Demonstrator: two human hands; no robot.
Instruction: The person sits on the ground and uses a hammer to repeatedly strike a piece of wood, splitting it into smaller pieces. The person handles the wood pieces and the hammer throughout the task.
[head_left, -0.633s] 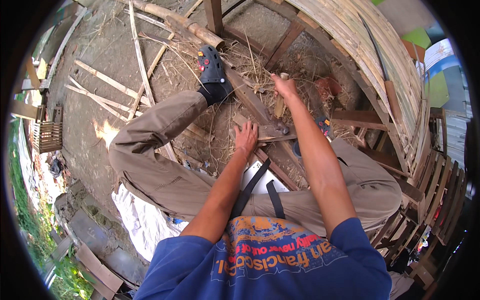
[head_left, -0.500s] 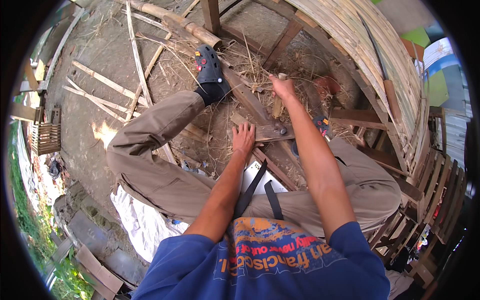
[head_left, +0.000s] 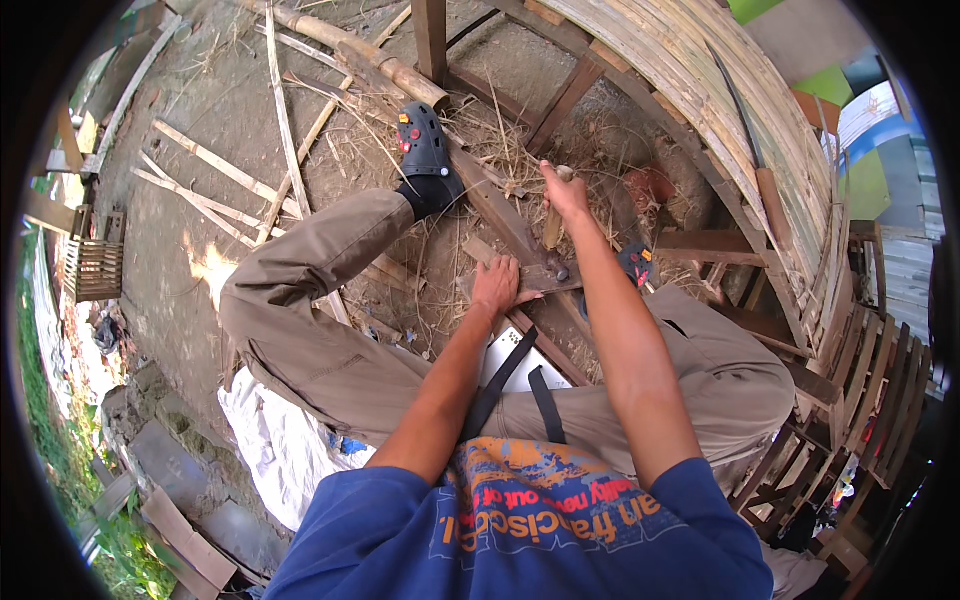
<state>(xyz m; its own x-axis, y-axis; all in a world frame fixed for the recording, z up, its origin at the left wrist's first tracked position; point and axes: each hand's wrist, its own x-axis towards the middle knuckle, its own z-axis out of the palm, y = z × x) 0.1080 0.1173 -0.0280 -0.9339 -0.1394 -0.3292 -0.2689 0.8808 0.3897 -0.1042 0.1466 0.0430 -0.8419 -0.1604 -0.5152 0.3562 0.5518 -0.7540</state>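
Observation:
My left hand point(head_left: 495, 284) lies on a short wooden board point(head_left: 545, 277), its fingers stretched over the top and its thumb out to the right. Closed around a wooden handle point(head_left: 553, 228), my right hand point(head_left: 567, 193) is above and to the right of that board. A dark, round metal end point(head_left: 562, 274) shows at the board, in line with the handle, so the tool looks like a hammer. Beneath the board runs a long wooden beam point(head_left: 500, 213), slanting away toward my shoe. A white flat object point(head_left: 510, 362) with black straps lies between my legs.
Split bamboo strips point(head_left: 215, 165) and a bamboo pole point(head_left: 370, 55) lie on the dirt floor at the left and far side. A long blade with a wooden handle point(head_left: 772, 205) rests on the slatted bamboo point(head_left: 690, 75) at the right. Wooden framing point(head_left: 710, 245) stands beneath it.
My left hand has shifted slightly on the board, and its thumb now stretches to the right. The right hand keeps its hold on the handle, almost unmoved. The view has shifted a little.

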